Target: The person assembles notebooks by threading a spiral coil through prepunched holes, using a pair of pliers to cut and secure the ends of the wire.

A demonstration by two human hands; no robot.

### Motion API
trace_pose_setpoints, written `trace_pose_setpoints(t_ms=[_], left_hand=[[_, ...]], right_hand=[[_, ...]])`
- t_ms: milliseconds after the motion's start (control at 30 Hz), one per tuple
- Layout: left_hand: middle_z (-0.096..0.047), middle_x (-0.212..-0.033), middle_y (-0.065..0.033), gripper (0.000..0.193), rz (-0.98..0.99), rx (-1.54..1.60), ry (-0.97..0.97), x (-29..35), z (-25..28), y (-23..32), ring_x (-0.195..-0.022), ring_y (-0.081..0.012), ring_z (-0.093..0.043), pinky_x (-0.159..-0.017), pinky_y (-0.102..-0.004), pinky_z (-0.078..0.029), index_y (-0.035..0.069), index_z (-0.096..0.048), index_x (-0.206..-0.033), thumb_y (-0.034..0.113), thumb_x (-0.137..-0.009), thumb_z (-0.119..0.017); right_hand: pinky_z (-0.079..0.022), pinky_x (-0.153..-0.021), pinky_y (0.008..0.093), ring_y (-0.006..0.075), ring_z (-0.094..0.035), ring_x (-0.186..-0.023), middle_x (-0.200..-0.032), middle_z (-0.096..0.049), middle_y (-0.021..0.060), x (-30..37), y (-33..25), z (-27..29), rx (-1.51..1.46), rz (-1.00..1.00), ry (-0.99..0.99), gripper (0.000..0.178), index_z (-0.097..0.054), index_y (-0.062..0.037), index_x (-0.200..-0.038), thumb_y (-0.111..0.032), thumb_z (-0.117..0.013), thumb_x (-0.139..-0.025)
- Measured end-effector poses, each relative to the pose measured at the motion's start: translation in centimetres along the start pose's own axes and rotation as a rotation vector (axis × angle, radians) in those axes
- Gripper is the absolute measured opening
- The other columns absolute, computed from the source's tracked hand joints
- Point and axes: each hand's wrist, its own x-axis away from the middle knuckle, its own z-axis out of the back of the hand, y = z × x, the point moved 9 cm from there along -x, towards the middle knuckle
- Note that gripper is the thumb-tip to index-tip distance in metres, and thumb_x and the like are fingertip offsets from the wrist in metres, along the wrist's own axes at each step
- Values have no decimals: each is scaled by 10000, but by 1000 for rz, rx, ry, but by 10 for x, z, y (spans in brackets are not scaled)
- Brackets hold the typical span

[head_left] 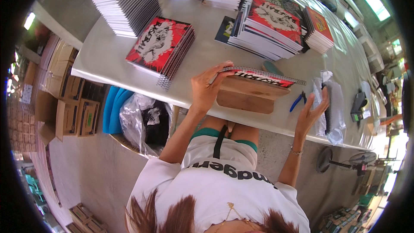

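At the table's near edge, my left hand (206, 85) grips the left end of a spiral notebook (264, 77) with a red, white and black cover. The notebook is tilted up at a wooden stand (246, 100), and a wire coil runs along its upper edge, sticking out past the right end. My right hand (311, 111) is raised at the right with its fingers apart, beside a clear plastic bag (337, 123) of black spiral coils (328, 108); whether it touches them I cannot tell. Blue-handled pliers (298, 102) lie between the stand and my right hand.
A stack of red notebooks (157, 45) sits at the left, before a tall notebook stack (123, 2). More stacks (276, 21) stand farther back. A dark device (358, 105) lies at the far right. Cardboard boxes (71, 103) and a fan (362, 159) flank the table (103, 60).
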Motion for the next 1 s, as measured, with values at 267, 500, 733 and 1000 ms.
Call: trace_pose_setpoints(t_ms=[267, 500, 733, 1000], left_hand=[[-626, -1245, -108, 496, -63, -28, 74, 1, 21, 12, -1157, -197, -584, -995, -326, -426, 31, -563, -1307, 24, -827, -690], [-478, -1374, -193, 618, 18, 364, 171, -31, 83, 4, -1316, -258, -422, -1093, -379, -317, 8, -355, -1451, 311, -964, -583], [-686, -889, -62, 377, 194, -71, 247, -76, 186, -10, -766, -82, -595, -681, -240, -478, -35, -598, -1232, 236, -969, -583], [-684, -906, -162, 275, 220, -424, 345, -70, 254, -93, -767, -184, -632, -696, -302, -485, 26, -694, -1109, 218, -927, -619]], right_hand=[[-387, -973, 423, 305, -574, -1070, -1037, -665, 97, -25, -180, -85, 52, 537, -725, 266, -637, -98, -1105, -143, -659, -844], [-485, -745, 261, 123, -614, -831, -937, -668, 41, -102, -211, -71, -626, 172, -340, 189, -647, -20, -1052, -144, -645, -910], [-452, -676, 236, 74, -540, -813, -866, -584, 7, -28, -240, -225, -1217, -286, -454, 269, -576, -13, -1079, -163, -689, -887], [-488, -804, 341, 194, -585, -879, -1014, -575, 127, 57, -260, -313, -897, -383, -629, 549, -451, 48, -1338, -101, -657, -851]])
